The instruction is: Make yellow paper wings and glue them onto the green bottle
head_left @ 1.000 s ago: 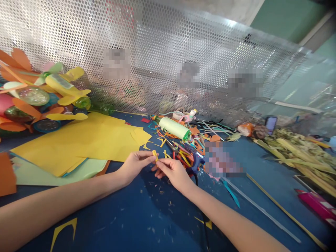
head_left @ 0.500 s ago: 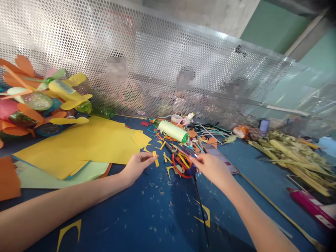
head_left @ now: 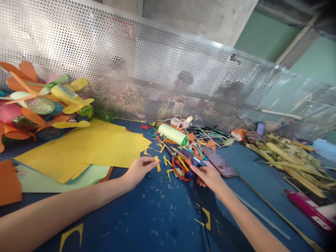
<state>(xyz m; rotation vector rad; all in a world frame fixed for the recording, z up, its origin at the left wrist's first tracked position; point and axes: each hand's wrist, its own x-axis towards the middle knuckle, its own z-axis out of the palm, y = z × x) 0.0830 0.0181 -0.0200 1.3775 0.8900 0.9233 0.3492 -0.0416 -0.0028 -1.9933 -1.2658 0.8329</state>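
Perforated silver metal panelling (head_left: 157, 52) bounds the blue tabletop (head_left: 168, 224) at 12 o'clock; clock positions are centred on the held strip. Completed, by appearance: bright paper-and-plastic bottle flowers (head_left: 63, 94), piled at 10 o'clock, and a green plastic bottle wrapped in pale green paper (head_left: 172, 134), lying at 1 o'clock without petals. Outstanding, by appearance: the narrow yellow paper strip (head_left: 158, 166) is loose, joined to no other part. Left hand (head_left: 138, 171) pinches this strip upright between thumb and fingertips. Right hand (head_left: 210, 176), at 3 o'clock, has its fingers curled at a dark blue corded tool (head_left: 196, 161); whether the grip is closed cannot be determined. Red-handled scissors (head_left: 177, 173) lie just beside the tool. Flat yellow paper sheets (head_left: 105, 147) occupy 9 to 10 o'clock. Curved yellow offcuts (head_left: 71, 235) lie at 8 and 4 o'clock. Dry yellow-green husks (head_left: 291, 161) are heaped at 3 o'clock, well apart. Green wall panels (head_left: 265, 35) and grey concrete (head_left: 194, 21) stand behind the panelling.
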